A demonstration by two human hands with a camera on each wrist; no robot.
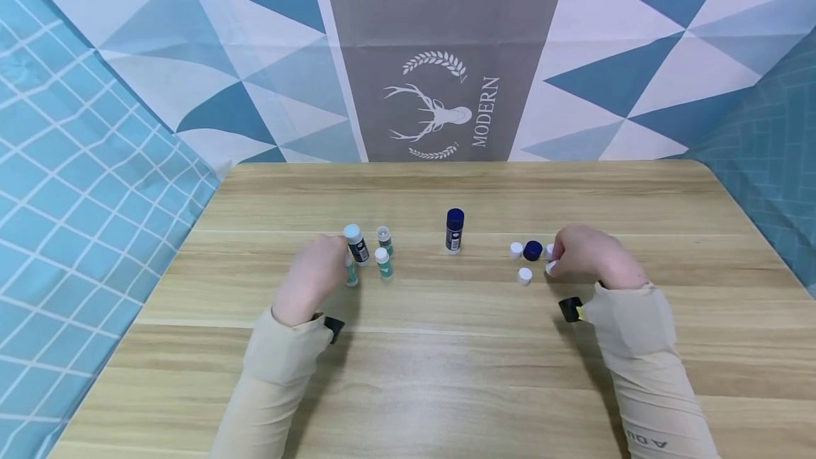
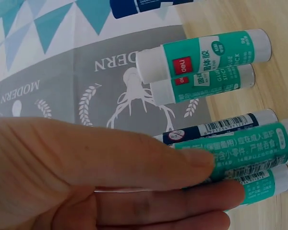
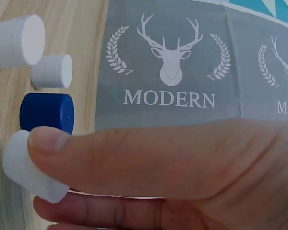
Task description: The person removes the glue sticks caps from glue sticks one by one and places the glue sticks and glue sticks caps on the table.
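Note:
My left hand [image 1: 312,276] pinches a green glue stick [image 2: 249,146] between thumb and fingers, at the left group of sticks. Close by stand a navy glue stick [image 1: 358,248] with a white top and two green glue sticks, one nearer [image 1: 384,265] and one farther back [image 1: 385,241]. On the right, my right hand [image 1: 589,257] holds a white cap [image 3: 29,165] between thumb and fingers. Beside it sit a navy cap [image 3: 47,112] and several white caps, one of them [image 1: 524,275] nearer the front.
A navy glue stick [image 1: 454,232] with its navy cap stands alone between the two groups. The wooden table [image 1: 408,374] ends at the back against a patterned cloth [image 1: 440,55]. Blue cloth hangs on both sides.

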